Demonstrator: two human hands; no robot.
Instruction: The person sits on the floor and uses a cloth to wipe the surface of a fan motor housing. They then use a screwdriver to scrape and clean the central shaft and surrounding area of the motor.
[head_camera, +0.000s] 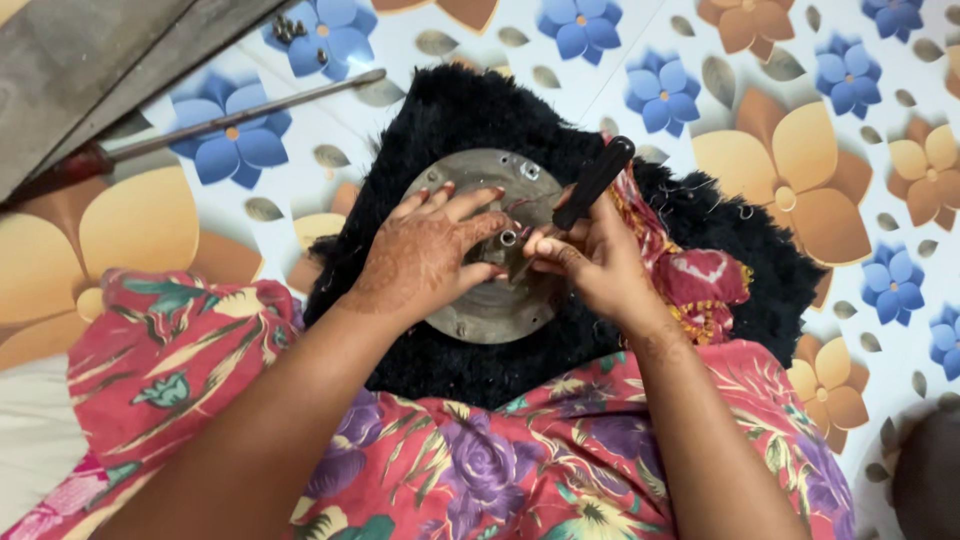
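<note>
- Head view: the left hand (425, 255) lies spread, fingers open, pressing on a round metal disc (490, 300) that rests on a black furry mat (460, 110) on the flowered floor (800, 60).
- The right hand (590, 262) is closed around a black-handled screwdriver (594, 183), its tip at the disc's centre.
- A long screwdriver (230, 122) lies well apart, upper left.

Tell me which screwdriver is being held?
The black-handled screwdriver, gripped in the right hand over the round grey metal plate; the long red-handled screwdriver lies untouched on the floor.
</note>
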